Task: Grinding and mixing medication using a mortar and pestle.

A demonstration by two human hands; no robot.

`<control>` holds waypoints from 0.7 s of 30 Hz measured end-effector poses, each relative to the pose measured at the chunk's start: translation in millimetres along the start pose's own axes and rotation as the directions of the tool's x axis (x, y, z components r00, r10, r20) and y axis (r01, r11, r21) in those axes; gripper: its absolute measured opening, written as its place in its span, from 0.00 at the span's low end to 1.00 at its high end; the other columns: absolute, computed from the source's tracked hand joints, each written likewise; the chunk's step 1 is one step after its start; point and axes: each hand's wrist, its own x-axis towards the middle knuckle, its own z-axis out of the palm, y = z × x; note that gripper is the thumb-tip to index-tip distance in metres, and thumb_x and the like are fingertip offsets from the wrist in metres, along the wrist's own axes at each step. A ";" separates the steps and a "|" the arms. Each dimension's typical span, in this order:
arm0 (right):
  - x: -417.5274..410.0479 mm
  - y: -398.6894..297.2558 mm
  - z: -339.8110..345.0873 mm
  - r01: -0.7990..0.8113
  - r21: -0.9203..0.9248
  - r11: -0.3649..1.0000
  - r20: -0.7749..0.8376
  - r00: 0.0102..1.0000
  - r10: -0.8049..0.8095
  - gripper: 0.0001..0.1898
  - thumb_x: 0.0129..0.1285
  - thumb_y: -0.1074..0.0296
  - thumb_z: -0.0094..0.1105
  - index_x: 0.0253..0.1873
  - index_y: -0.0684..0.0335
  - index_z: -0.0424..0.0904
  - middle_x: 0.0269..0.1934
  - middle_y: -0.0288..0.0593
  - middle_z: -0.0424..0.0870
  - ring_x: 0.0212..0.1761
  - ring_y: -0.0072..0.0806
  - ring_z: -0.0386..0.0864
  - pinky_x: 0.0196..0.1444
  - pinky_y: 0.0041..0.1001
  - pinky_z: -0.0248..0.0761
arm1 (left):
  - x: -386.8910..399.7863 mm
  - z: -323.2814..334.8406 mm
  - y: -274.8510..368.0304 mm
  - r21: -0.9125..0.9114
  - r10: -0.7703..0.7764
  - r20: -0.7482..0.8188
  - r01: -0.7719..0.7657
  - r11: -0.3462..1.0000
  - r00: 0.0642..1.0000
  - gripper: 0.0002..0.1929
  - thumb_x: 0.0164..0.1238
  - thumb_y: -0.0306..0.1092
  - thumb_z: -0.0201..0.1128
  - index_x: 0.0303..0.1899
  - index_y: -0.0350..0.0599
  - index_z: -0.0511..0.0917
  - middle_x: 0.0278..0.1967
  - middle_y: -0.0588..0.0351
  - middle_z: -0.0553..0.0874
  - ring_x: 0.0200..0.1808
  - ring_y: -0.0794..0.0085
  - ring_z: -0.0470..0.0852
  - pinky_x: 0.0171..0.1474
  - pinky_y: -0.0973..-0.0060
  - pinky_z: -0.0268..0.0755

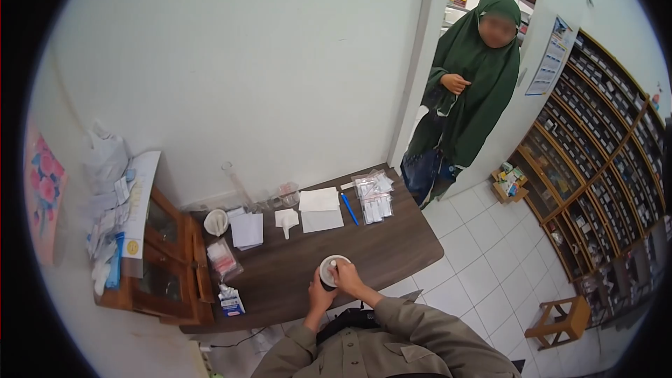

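Near the front edge of the dark wooden table stands a white mortar (326,263), its rim gripped at the left side by my left hand (319,292). My right hand (346,277) is closed around a white pestle (333,264), whose lower end is inside the mortar. Beyond them lie white paper sheets (321,220), a small white spoon or scoop (286,220), a blue pen (349,209) and a pile of clear plastic packets (374,197). A second mortar with a pestle (216,222) stands at the back left, beside a stack of white paper slips (247,231).
A small wooden cabinet (173,262) borders the table's left end. Plastic packets (224,258) and a blue-and-white box (231,304) lie near it. A person in green (472,89) stands in the doorway. Medicine shelves (593,157) and a wooden stool (562,320) are at right.
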 end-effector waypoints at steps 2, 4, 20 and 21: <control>-10.2 -0.6 -5.3 0.078 0.010 0.997 0.049 0.996 -0.078 0.08 0.55 0.71 0.57 0.37 0.69 0.73 0.33 0.54 0.78 0.30 0.50 0.77 0.34 0.38 0.70 | -1.1 -2.5 -1.6 0.006 -0.025 0.007 0.025 1.000 1.000 0.47 0.37 0.38 0.75 0.64 0.46 0.59 0.50 0.41 0.78 0.46 0.47 0.79 0.46 0.60 0.71; -17.8 0.8 -11.0 0.153 0.024 0.988 0.101 0.983 -0.154 0.08 0.54 0.71 0.57 0.36 0.69 0.73 0.33 0.54 0.78 0.30 0.50 0.76 0.34 0.38 0.70 | -2.5 -3.8 -3.8 0.012 -0.054 0.015 0.054 0.998 0.998 0.47 0.37 0.40 0.76 0.64 0.46 0.59 0.50 0.40 0.78 0.45 0.47 0.78 0.46 0.59 0.70; -2.6 0.3 -6.2 0.106 0.039 0.994 0.013 0.994 -0.106 0.08 0.54 0.74 0.56 0.39 0.70 0.72 0.30 0.55 0.77 0.27 0.50 0.75 0.32 0.39 0.69 | 0.1 -3.2 1.8 -0.005 -0.070 -0.018 0.070 0.998 0.997 0.48 0.36 0.43 0.77 0.64 0.45 0.59 0.49 0.42 0.79 0.47 0.50 0.80 0.46 0.62 0.72; -6.3 2.3 -13.1 0.132 0.047 0.990 0.044 0.990 -0.134 0.09 0.54 0.74 0.56 0.39 0.70 0.72 0.30 0.55 0.77 0.27 0.50 0.75 0.32 0.39 0.69 | -0.5 -4.8 1.9 -0.010 -0.074 -0.012 0.074 0.997 0.997 0.48 0.37 0.43 0.77 0.64 0.46 0.59 0.50 0.42 0.78 0.46 0.49 0.79 0.46 0.61 0.71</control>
